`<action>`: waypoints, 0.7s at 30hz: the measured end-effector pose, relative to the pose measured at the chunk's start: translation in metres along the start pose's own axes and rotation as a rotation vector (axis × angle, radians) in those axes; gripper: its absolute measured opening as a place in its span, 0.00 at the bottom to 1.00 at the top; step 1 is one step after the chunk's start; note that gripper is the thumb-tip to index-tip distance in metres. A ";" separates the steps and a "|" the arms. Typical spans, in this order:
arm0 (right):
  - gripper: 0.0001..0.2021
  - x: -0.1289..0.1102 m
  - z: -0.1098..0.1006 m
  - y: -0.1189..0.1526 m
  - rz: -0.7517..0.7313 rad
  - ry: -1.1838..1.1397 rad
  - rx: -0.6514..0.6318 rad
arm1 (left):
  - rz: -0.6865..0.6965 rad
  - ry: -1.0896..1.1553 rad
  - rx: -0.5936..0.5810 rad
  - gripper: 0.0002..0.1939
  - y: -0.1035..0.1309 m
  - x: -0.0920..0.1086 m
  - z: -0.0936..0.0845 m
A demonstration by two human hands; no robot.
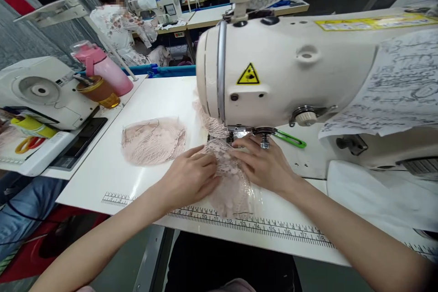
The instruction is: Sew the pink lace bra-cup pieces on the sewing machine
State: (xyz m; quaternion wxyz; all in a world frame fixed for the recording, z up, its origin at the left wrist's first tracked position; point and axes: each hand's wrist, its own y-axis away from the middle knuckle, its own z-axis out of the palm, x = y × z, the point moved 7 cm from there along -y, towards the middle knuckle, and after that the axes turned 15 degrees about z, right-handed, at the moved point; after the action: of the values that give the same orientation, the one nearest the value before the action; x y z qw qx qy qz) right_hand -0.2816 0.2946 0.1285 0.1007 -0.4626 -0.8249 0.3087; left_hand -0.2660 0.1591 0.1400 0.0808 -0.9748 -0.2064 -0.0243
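Note:
A pale pink lace piece (227, 187) lies under the head of a white sewing machine (273, 68), running back beneath the presser foot (232, 134). On its left side my left hand (193, 173) is closed, with curled fingers pinching the lace edge. From the right, my right hand (265, 162) rests on the lace with its fingers stretched out and apart, the tips close to the presser foot. The machine parts partly hide those fingertips. Another pink lace piece (153, 141), roughly oval, lies flat to the left, apart from both hands.
Green-handled thread snips (290, 138) lie behind my right hand. White cloth (369, 191) sits at the right. A printed ruler (273, 230) follows the table's front edge. At left stand a pink bottle (102, 66), a brown cup (99, 91) and another machine (41, 91). A person (119, 27) sits beyond.

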 end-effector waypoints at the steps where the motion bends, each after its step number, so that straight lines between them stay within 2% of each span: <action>1: 0.14 0.001 0.002 0.001 -0.004 0.013 -0.009 | -0.036 -0.052 0.010 0.15 0.000 -0.003 -0.002; 5: 0.14 -0.001 0.001 0.003 -0.047 -0.041 -0.005 | -0.166 -0.206 0.076 0.14 -0.003 0.001 0.004; 10: 0.15 -0.001 -0.001 0.003 -0.046 -0.070 0.003 | -0.058 -0.201 0.045 0.22 -0.011 0.011 0.023; 14: 0.17 0.006 0.004 0.001 0.013 0.033 -0.007 | 0.069 -0.171 -0.025 0.23 -0.015 0.005 0.023; 17: 0.17 0.009 0.009 0.002 0.023 0.061 -0.039 | 0.027 -0.177 0.008 0.23 -0.016 -0.004 0.021; 21: 0.18 0.010 0.010 0.002 0.034 0.083 -0.042 | -0.016 -0.170 0.026 0.24 -0.019 -0.013 0.029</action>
State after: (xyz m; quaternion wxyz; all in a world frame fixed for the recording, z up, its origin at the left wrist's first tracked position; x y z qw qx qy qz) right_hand -0.2899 0.2997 0.1186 0.1199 -0.4909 -0.8185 0.2734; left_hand -0.2851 0.1763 0.1136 0.0753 -0.9706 -0.2204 0.0606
